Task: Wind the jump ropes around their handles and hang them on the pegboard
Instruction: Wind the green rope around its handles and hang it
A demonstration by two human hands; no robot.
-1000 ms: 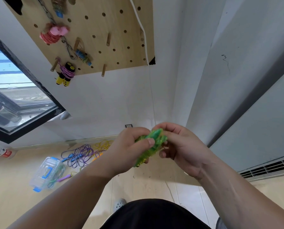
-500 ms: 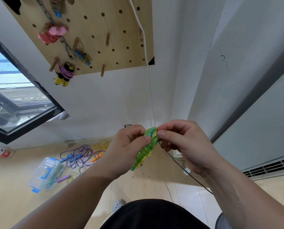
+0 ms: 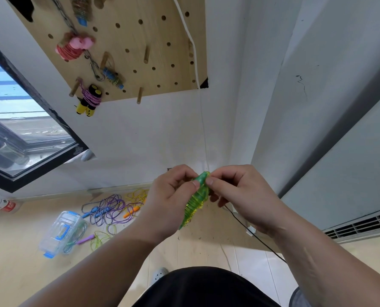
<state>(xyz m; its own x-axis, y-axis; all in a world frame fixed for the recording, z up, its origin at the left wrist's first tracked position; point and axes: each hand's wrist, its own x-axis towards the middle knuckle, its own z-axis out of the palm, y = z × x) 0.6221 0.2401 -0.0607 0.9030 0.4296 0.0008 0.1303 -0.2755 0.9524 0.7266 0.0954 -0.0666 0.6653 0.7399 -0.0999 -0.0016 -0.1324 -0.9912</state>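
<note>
Mid-frame in the head view, low & just right of centre, both hands met on the green jump rope (image 3: 195,200). It was a see-through green bundle: two handles side by side as far as could be told, w/ thin yellow-green cord wound round them in tight ribbed coils. The bundle was tilted, its top end up-right and its narrow tip pointing down-left. The left hand (image 3: 169,202) gripped it from the side, fingers curled behind and thumb pressed on the upper part. The right hand (image 3: 240,196) pinched the top end betw. thumb & forefinger, other fingers loosely curled below. A thin black cable (image 3: 257,238) ran down-right under the right wrist.

Up-left on the wall was the pegboard (image 3: 140,52), pale wood w/ rows of holes and wooden pegs (image 3: 139,98). Wound ropes hung on it: a pink one (image 3: 73,47), a blue-handled one (image 3: 112,77), and a yellow-handled one (image 3: 89,100) wrapped in purple cord at the lower left edge. A metal chain (image 3: 91,60) hung betw. them, and a white cord (image 3: 197,63) ran down the board's right side.

On the floor, left of the hands, loose ropes (image 3: 109,209) lay tangled, purple, yellow & blue, just beside a clear plastic box (image 3: 60,231) w/ blue clips.
</note>
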